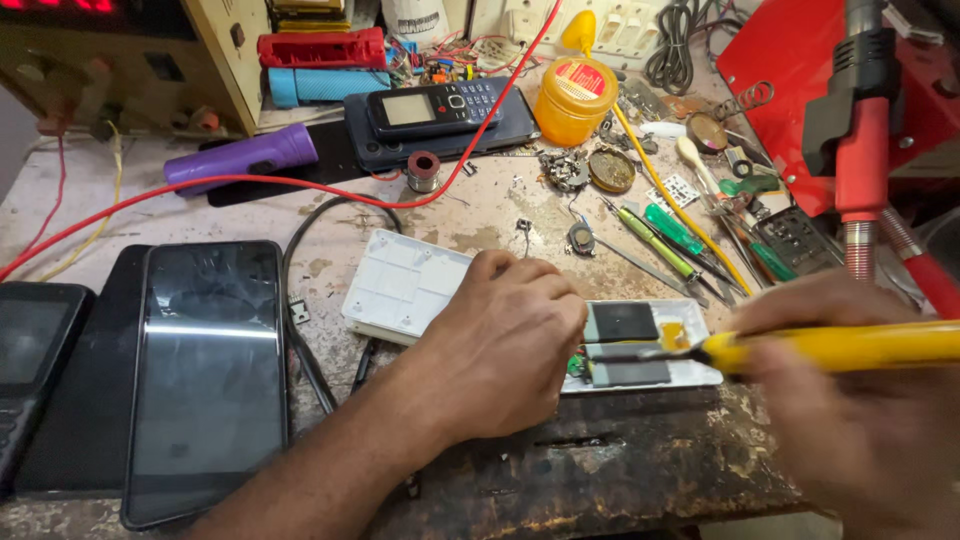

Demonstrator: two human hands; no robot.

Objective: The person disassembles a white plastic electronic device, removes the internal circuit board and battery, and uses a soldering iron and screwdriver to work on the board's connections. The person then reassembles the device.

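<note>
My left hand rests fingers-down on an opened white device lying on the worn bench, pressing its left part. Inside the device I see grey blocks and an amber patch. My right hand, blurred at the lower right, grips a yellow-handled soldering iron. Its dark tip reaches left onto the inside of the device, close to my left fingers. A white plastic cover lies just left of my left hand.
A large dark phone and a smaller one lie at the left. A keypad phone, purple torch, yellow jar, solder spool, red wire, screwdrivers and a red tool crowd the back.
</note>
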